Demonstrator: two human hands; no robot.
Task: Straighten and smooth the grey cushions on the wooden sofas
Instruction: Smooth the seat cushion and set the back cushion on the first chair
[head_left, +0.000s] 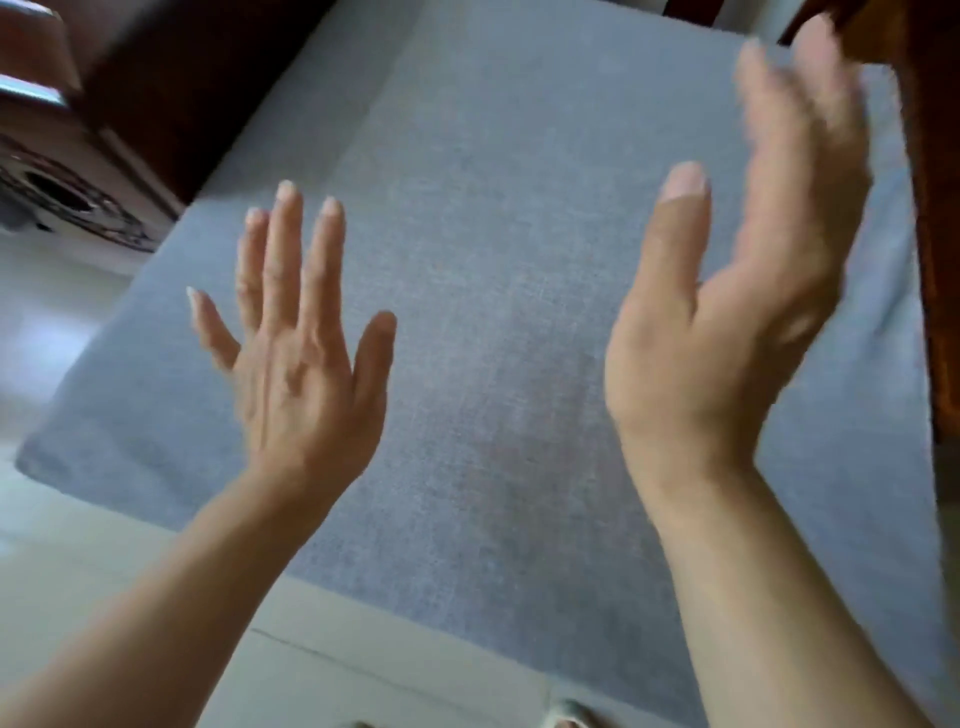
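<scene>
Pale glossy floor tiles (78, 582) run along the lower left of your view, from nine o'clock down to six o'clock, and dark reddish-brown wooden sofa framing (935, 260) rises at three o'clock, with more dark wood at eleven o'clock. Filling the middle of the view is the flat grey woven-fabric seat cushion (498, 312), which stretches from twelve o'clock down toward five o'clock; its near-left corner overhangs the tiles at about eight o'clock. Your left hand (301, 374) is held over the cushion's left half, back toward you, its fingers (283, 249) straight and spread apart, the thumb out toward the centre, gripping nothing. Your right hand (727, 332) is raised over the right half, turned edge-on, thumb straight and pointing to twelve o'clock; its fingers look extended and close together, but they are blurred near one o'clock. You cannot tell whether either hand touches the fabric. At ten o'clock a dark patterned object lies on the floor, too blurred to identify.
</scene>
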